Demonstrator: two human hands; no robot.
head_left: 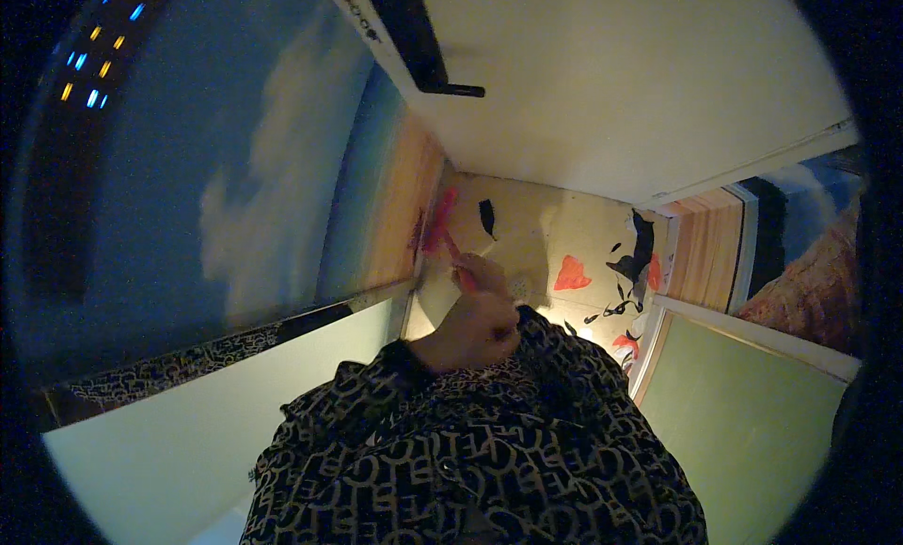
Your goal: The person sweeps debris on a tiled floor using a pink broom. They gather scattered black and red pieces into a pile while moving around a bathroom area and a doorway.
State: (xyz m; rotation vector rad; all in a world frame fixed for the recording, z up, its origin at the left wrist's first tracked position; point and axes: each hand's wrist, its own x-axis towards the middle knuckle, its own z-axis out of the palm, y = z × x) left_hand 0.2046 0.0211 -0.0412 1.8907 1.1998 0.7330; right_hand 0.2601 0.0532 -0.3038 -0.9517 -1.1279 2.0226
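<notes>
A pink-red long-handled tool (467, 280) slants down and away from me toward the floor at the left wall. Its blurred pink head (440, 221) lies crosswise near the wall's foot; whether it is a broom or a squeegee I cannot make out. My left hand (468, 331), the nearer one, is closed around the upper handle, its thumb side partly in shadow. Just beyond it my right hand (489, 274) grips the handle lower down. The two hands overlap in view, and dark patterned sleeves cover both forearms.
A cream door (621, 84) with a black handle (423, 47) stands ahead. The left wall (282, 159) bears a sky-and-beach picture above a pale panel (254, 404). Red and black fish-like shapes (571, 273) mark the beige floor. A green panel (743, 413) is at right.
</notes>
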